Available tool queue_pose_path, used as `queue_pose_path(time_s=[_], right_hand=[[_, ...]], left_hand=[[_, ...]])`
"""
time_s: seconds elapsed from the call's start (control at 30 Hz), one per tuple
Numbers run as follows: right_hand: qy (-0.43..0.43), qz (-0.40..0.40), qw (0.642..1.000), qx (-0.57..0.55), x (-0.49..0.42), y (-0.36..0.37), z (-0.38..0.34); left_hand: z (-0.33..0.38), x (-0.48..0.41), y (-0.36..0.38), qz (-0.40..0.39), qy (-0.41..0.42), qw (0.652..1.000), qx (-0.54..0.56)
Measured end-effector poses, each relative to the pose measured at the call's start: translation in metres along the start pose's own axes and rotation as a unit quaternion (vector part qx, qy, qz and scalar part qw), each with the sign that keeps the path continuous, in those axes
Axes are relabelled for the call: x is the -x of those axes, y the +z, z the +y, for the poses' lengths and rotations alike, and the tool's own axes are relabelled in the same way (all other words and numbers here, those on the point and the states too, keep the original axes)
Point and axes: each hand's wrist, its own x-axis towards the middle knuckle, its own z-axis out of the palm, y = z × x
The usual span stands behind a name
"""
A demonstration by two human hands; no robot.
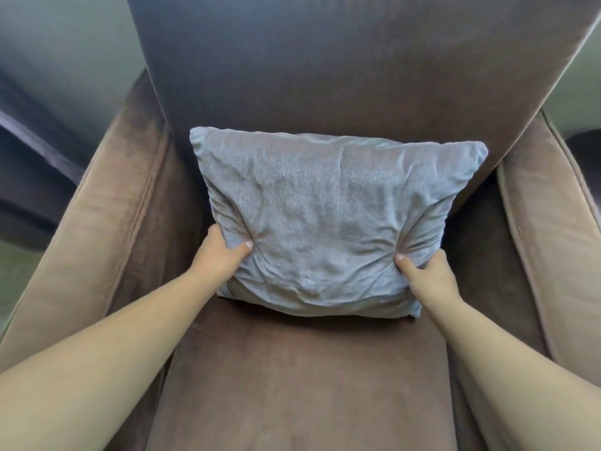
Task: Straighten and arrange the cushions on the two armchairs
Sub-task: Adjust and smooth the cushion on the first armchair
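A grey-blue square cushion [328,219] leans against the tall backrest of a brown velvet armchair [292,379], its lower edge on the seat. My left hand [221,255] grips the cushion's lower left side, thumb pressed into the front and fingers hidden behind. My right hand [426,276] grips the lower right side the same way. The fabric is creased around both thumbs. Only this one armchair is in view.
Padded brown armrests run along both sides, the left armrest [87,229] and the right armrest [549,242]. A dark curtain or piece of furniture [29,164] stands beyond the left armrest, with a greenish wall behind.
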Motion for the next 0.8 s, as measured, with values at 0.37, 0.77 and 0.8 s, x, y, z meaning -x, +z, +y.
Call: queue_pose_path(time_s=[0.37, 0.77, 0.8], right_hand=[[-0.089, -0.159, 0.959, 0.217, 0.122, -0.055, -0.084], [-0.227, -0.218, 0.897, 0.309, 0.205, -0.112, -0.143], [-0.234, -0.208, 0.897, 0.312, 0.205, -0.109, -0.144]], left_hand=[[0.079, 0.143, -0.032, -0.179, 0.006, 0.982, -0.065], [0.126, 0.233, -0.041, -0.126, 0.089, 0.944, -0.291], [0.127, 0.225, -0.042, -0.124, 0.1, 0.936, -0.313]])
